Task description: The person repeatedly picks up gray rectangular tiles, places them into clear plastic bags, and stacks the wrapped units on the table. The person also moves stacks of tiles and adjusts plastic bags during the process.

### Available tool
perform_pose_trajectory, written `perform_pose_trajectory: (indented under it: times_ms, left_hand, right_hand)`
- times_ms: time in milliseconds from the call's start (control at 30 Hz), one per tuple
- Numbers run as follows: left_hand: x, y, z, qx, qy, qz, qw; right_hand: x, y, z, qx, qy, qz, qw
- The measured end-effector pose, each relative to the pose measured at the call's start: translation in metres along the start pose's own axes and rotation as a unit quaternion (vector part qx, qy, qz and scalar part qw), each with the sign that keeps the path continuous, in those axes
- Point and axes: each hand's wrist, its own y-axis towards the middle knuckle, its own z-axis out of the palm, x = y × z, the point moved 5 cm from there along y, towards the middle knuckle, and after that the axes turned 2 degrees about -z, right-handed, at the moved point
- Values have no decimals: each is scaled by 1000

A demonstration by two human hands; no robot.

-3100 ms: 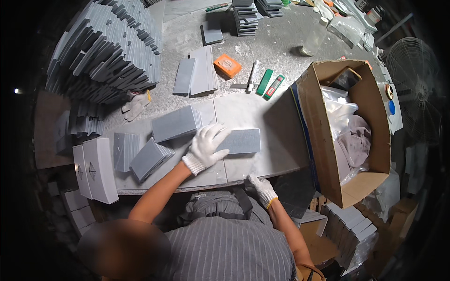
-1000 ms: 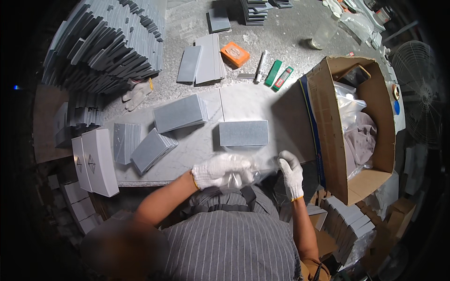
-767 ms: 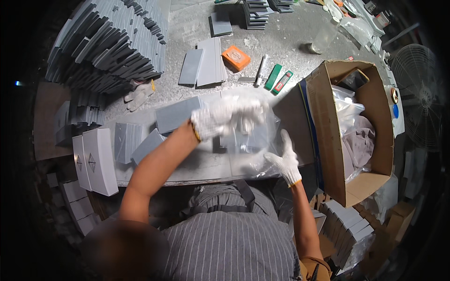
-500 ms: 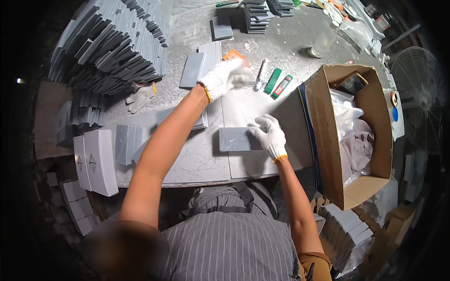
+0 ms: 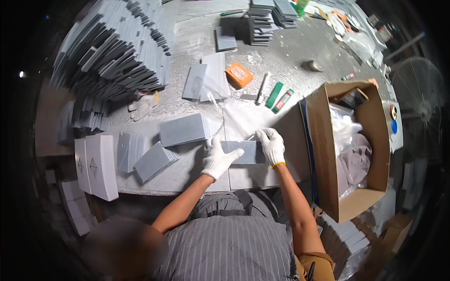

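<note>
At left, we see two white boxes (image 5: 95, 167), then angled grey tile stacks (image 5: 157, 161). Next comes our left hand (image 5: 218, 158), gloved, thumb and fingers spread wide at the left end of the grey tile block (image 5: 250, 152). The block lies flat on the marble worktop (image 5: 208, 183), its long axis running left to right, roughly along the near edge. Our right hand (image 5: 272, 146) bends over its right end; we cannot tell whether it grips. Half a second ago our left hand was up by the orange box (image 5: 239, 75); now clear plastic film (image 5: 212, 97) stretches beyond the block.
</note>
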Motion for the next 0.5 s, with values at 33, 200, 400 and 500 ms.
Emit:
perform_pose_trajectory:
  times_ms: [33, 200, 400, 500]
  left_hand:
    - [-2, 5, -1, 11, 30, -27, 999]
    - [19, 16, 6, -32, -221, 16, 975]
    - [32, 13, 17, -169, -275, -90, 942]
    - [34, 15, 19, -194, -273, -63, 940]
  right_hand:
    - [8, -3, -1, 0, 41, 9, 999]
    - [14, -8, -5, 0, 82, 33, 996]
    - [11, -5, -2, 14, -9, 32, 999]
    - [19, 1, -7, 33, -57, 52, 996]
